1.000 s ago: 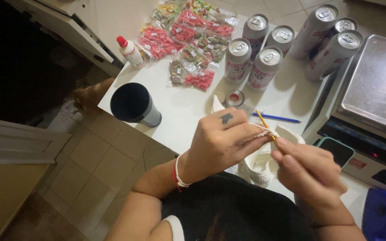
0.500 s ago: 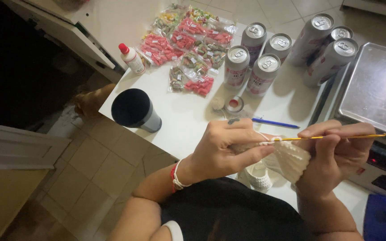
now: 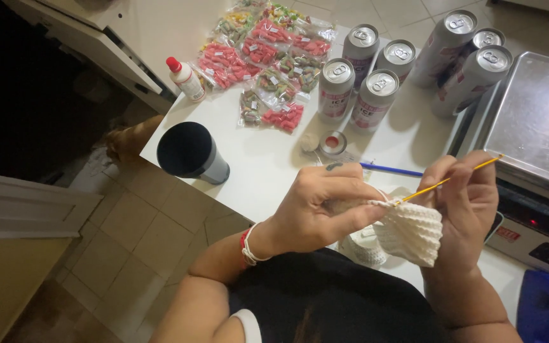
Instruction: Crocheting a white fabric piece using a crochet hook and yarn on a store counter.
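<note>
Small shop counter: scale (image 3: 535,127), drink cans (image 3: 376,70), bagged candy (image 3: 268,57) on white table (image 3: 268,165), tiled floor (image 3: 141,235).

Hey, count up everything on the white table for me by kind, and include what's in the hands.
Drink cans: 7
Dark cup: 1
Glue bottle: 1
Blue pen: 1
Small round tin: 1
Scale: 1
White crochet piece, pinched by the left hand: 1
Yellow hook, in the right hand: 1
Candy bags: too overlapped to count
Total without bags: 14
</note>
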